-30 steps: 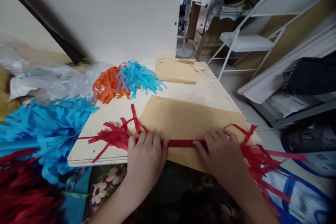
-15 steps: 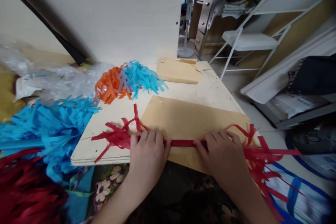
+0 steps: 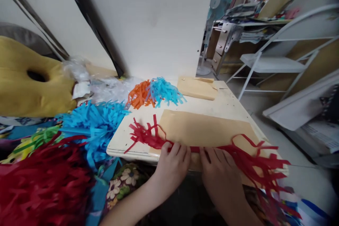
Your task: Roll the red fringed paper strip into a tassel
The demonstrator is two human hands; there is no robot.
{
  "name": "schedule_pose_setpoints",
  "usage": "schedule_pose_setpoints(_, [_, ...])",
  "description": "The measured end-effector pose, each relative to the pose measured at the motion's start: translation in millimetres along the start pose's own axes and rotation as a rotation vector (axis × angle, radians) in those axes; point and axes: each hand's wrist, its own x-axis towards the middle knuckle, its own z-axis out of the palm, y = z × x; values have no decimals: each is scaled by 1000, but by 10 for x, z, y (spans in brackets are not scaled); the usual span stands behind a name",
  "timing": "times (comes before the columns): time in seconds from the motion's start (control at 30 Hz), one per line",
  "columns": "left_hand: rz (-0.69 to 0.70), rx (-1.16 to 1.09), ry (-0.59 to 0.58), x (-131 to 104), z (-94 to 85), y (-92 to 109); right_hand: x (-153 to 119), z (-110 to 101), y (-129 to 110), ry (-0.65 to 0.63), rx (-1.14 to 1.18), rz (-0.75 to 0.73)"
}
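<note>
A red paper tassel (image 3: 195,149) lies along the front edge of the white table (image 3: 233,104), its middle rolled into a narrow band and its cut fringes spread at both ends. My left hand (image 3: 172,169) is closed on the band near the left fringe, fingers on top. Close beside it, my right hand (image 3: 222,176) is also closed on the band, fingertips pressing from above. A short stretch of red shows between the hands. Under the tassel is a sheet of brown paper (image 3: 203,129). Both thumbs are largely hidden.
Orange (image 3: 139,93) and light blue tassels (image 3: 165,91) lie at the table's back left, beside a folded brown envelope (image 3: 197,88). Blue fringes (image 3: 97,120) and a red fringed heap (image 3: 47,183) sit left. A white folding chair (image 3: 275,63) stands back right.
My hands have come closer together along the band, so less of it shows between them. More red fringe lies exposed right of my right hand. The view has swung left and up.
</note>
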Motion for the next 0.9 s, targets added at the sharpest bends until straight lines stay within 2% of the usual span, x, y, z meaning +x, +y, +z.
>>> schedule_pose_setpoints(0.13, [-28, -27, 13, -19, -26, 40, 14, -47, -110, -19, -49, 21])
schedule_pose_setpoints(0.27, [-101, -30, -67, -76, -68, 139, 23, -44, -160, -48, -126, -11])
schedule_pose_setpoints(0.37, [-156, 6, -85, -123, -90, 182, 16, -20, -155, -67, -144, -27])
schedule_pose_setpoints(0.67, [-133, 6, -103, -118, -130, 126, 28, -42, -86, -120, -18, 51])
schedule_pose_setpoints(0.9, [-139, 27, -73, -117, -120, 147, -44, -28, 148, -71, 71, 103])
